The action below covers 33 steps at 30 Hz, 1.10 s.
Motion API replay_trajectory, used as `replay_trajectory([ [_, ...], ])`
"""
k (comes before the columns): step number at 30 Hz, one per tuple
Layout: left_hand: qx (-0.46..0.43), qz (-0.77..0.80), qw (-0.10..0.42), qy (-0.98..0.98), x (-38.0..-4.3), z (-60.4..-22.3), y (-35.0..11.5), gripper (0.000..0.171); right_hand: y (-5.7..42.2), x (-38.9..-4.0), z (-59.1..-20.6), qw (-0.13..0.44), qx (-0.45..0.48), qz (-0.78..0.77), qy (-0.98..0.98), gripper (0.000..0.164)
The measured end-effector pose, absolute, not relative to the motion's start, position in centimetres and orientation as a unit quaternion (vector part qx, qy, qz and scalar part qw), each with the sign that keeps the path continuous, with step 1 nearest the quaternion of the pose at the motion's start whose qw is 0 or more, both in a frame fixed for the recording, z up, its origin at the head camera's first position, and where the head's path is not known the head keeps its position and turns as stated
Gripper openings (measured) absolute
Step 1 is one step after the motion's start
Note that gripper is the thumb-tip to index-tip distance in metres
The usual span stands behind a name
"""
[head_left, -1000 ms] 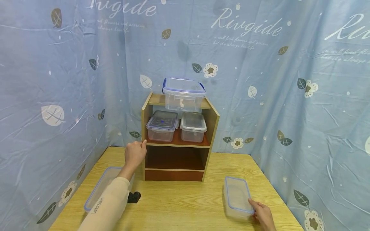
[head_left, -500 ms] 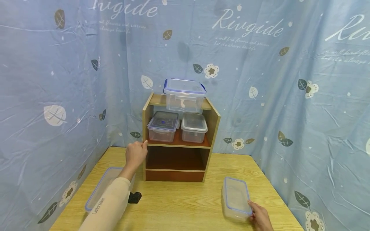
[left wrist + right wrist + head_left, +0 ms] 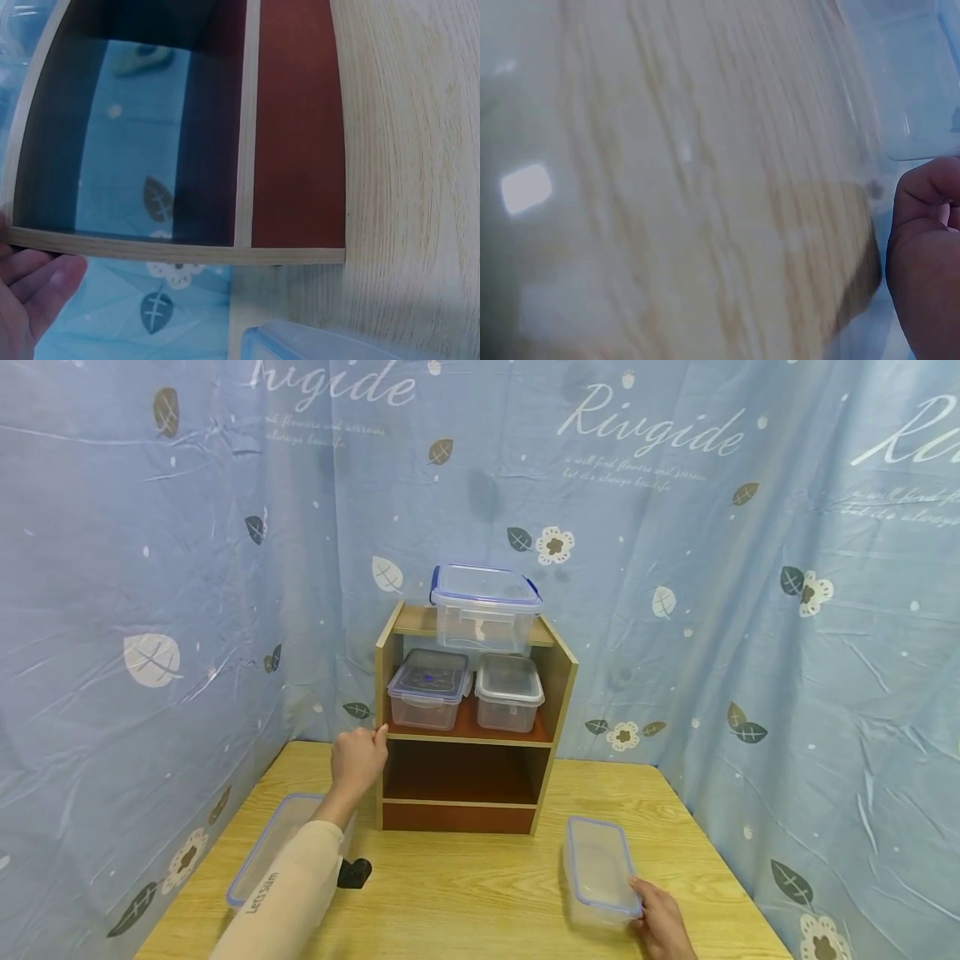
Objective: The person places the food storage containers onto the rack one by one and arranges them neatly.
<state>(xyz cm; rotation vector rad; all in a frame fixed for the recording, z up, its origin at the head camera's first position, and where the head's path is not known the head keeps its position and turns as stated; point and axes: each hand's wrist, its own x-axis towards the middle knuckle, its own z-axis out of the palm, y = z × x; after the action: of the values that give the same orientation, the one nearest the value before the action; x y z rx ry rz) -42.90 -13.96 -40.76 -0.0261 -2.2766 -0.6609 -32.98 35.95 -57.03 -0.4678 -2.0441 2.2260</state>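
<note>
My left hand (image 3: pixel 358 762) grips the left side panel of a small wooden shelf unit (image 3: pixel 468 740) at middle-shelf height. In the left wrist view, the fingers (image 3: pixel 56 289) of that hand lie against the panel's outer face. At the right of the table, my right hand (image 3: pixel 662 920) holds a clear lidded food container (image 3: pixel 600 864) with a blue rim by its near right corner. The thumb lies at the lid edge, with the other fingers mostly hidden below. The container's clear wall (image 3: pixel 907 82) shows at upper right in the right wrist view.
A blue-rimmed container (image 3: pixel 281 835) stands at the table's left, partly behind my left sleeve. Two lidded containers (image 3: pixel 429 687) sit on the middle shelf, and a larger clear box (image 3: pixel 486 610) on top. Patterned blue curtains (image 3: pixel 697 635) enclose the wooden table (image 3: pixel 465 893).
My right hand has moved the food container a little to the left. The left hand keeps its grip on the shelf unit. The head view has shifted slightly.
</note>
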Motion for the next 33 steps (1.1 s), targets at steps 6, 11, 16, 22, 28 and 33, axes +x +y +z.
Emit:
replay_trajectory([
  [6,-0.010,-0.260,0.376,-0.890,-42.8,-40.7,-14.0,0.059,34.6,-33.2,-56.7,0.037,-0.137,0.722,-0.678,0.024],
  [11,-0.008,-0.263,0.375,-0.889,-42.8,-40.7,-14.0,0.058,33.6,-33.4,-56.5,0.032,-0.118,0.722,-0.680,0.022],
  [16,-0.014,-0.261,0.376,-0.889,-42.9,-40.9,-14.1,0.057,32.7,-33.6,-56.4,0.020,-0.099,0.725,-0.681,0.022],
  [22,-0.015,-0.256,0.378,-0.890,-42.9,-40.9,-14.0,0.059,31.9,-33.5,-56.1,0.004,-0.070,0.736,-0.673,0.019],
  [28,-0.010,-0.259,0.370,-0.892,-42.8,-40.9,-13.9,0.059,31.1,-33.4,-55.4,-0.022,-0.017,0.744,-0.668,0.023],
  [33,-0.010,-0.261,0.374,-0.890,-42.8,-40.9,-14.0,0.059,30.2,-33.6,-54.5,-0.053,0.061,0.755,-0.651,0.019],
])
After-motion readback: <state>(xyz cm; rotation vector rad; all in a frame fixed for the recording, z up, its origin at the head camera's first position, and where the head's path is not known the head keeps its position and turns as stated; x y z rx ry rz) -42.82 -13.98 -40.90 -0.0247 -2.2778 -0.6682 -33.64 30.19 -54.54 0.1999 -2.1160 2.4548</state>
